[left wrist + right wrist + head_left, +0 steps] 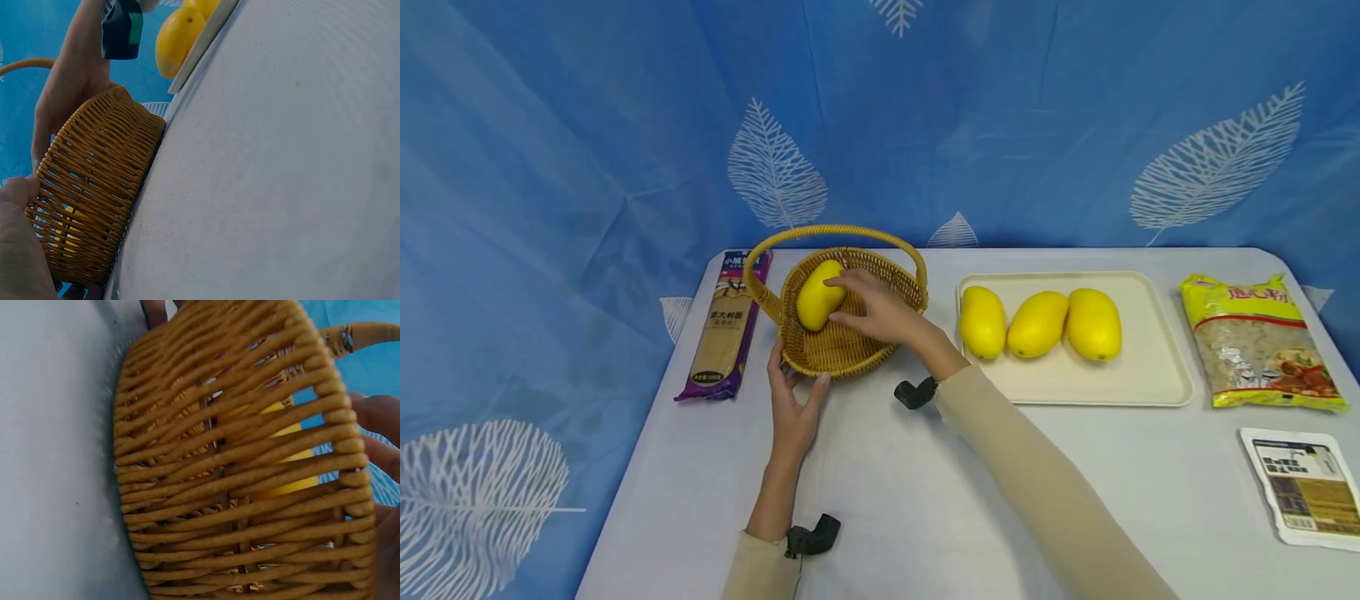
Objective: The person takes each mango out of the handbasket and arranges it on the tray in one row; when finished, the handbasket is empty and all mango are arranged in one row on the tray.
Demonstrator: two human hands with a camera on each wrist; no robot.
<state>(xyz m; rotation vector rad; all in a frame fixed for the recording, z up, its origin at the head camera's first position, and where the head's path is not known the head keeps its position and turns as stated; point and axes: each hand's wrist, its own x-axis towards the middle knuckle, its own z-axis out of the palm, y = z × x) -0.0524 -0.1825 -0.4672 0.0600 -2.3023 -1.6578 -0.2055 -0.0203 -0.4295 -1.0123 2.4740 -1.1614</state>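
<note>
A woven wicker basket (842, 367) with an arched handle (835, 230) stands at the back left of the table. One yellow mango (817, 298) lies inside it, toward the left. My right hand (880, 310) reaches over the basket, thumb and fingers spread at the mango's right side; in the right wrist view, the wicker wall (244, 462) partly covers the mango (290, 450). At the front left of the basket, my left hand (793, 417) grips it, thumb (24, 189) at the rim and fingertips (75, 291) low on the side.
Three mangoes (1037, 325) lie on a cream tray (1150, 350) right of the basket. Left of the basket is a purple noodle packet (722, 329). A yellow bag (1262, 346) and a white flat pack (1303, 486) lie at the far right.
</note>
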